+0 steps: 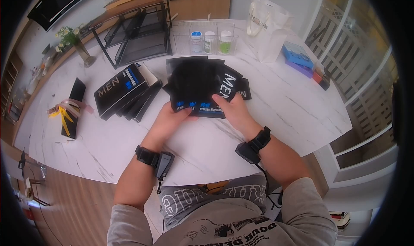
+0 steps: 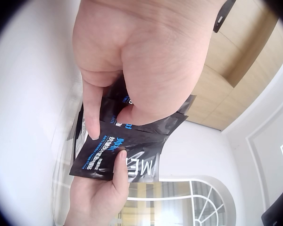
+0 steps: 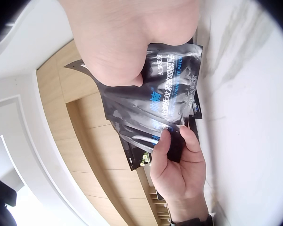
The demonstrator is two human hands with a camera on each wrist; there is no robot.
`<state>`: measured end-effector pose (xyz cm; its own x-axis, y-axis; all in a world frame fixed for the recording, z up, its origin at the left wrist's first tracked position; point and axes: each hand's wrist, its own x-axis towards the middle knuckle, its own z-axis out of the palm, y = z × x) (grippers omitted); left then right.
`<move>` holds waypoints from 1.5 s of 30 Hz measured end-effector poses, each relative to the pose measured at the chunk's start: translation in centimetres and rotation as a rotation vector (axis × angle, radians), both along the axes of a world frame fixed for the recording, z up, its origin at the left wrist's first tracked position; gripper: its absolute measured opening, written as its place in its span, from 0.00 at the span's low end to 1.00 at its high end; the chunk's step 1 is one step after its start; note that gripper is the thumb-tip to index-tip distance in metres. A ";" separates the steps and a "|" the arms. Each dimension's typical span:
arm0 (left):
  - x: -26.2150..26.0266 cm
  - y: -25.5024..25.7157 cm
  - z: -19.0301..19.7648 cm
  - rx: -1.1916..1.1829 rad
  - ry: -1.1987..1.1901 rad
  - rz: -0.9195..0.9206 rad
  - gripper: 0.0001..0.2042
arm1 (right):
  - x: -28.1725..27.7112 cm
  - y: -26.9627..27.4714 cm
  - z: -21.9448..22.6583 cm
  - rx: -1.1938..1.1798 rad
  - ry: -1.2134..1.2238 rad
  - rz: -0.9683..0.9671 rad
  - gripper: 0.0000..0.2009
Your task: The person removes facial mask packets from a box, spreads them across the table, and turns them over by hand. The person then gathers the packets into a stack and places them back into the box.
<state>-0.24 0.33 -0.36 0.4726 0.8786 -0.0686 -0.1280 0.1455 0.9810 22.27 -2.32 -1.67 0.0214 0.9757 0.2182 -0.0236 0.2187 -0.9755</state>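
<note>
Several black eye patch packets [image 1: 194, 80], printed with blue and white lettering, are fanned out between both hands above the table. My left hand [image 1: 166, 120] grips their near left edge, thumb on the printed face and fingers below. On the near right side, my right hand [image 1: 237, 113] pinches the packets with its thumb on top. In the left wrist view the front packet [image 2: 101, 153] overlaps others behind it. Creased, shiny foil shows on the packets [image 3: 132, 110] in the right wrist view, with the left thumb and finger on the lower edge.
Black MEN boxes [image 1: 118, 91] lie stacked to the left, beside a ribbon-tied black box [image 1: 76, 104]. Behind stand a black mesh rack [image 1: 140, 48], a clear bin [image 1: 183, 43] with bottles, and a white paper bag [image 1: 269, 35]. Blue and purple boxes [image 1: 297, 54] sit at the right.
</note>
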 end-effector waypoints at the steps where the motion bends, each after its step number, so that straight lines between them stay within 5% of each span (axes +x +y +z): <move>1: 0.0 0.0 0.0 -0.001 -0.002 -0.003 0.13 | 0.0 0.0 -0.1 0.008 0.008 -0.001 0.13; 45: 0.0 0.2 0.0 -0.019 -0.066 0.091 0.12 | 0.1 0.7 -0.9 0.044 0.149 -0.035 0.12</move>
<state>-0.22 0.49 -0.35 0.3952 0.9168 -0.0566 -0.2058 0.1484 0.9673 22.35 -1.58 -2.57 0.0908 0.9633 0.2526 -0.1588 0.2645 -0.9512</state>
